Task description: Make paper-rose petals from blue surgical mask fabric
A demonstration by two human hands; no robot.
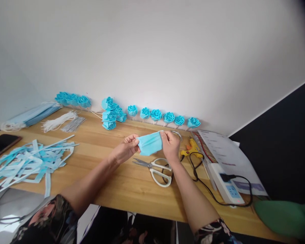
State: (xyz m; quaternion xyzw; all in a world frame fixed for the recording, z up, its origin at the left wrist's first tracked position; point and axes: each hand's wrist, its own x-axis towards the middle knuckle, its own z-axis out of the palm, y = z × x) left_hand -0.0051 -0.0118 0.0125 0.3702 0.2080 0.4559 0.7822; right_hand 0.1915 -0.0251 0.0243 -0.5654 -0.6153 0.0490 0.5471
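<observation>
A light blue piece of pleated face mask fabric (150, 143) is stretched between my two hands above the table. Its left edge is pinched by my left hand (127, 148), thumb on top. My right hand (170, 144) grips the upper right corner, fingers curled. Just below lie scissors with white handles (159, 171), blades pointing left, partly under my right wrist. To the right of that hand rests a yellow glue gun (193, 148) with a black cord. Behind my right hand a round shiny thing shows only in part.
Blue fabric flowers (156, 115) line the wall, with a bunch (110, 114) left of them. At left are cut strips (35, 162), white cords (59, 121), grey wires (73, 124), face masks (33, 115) and a phone (3, 145). A power strip (226, 186) and paper sheet (226, 156) lie right.
</observation>
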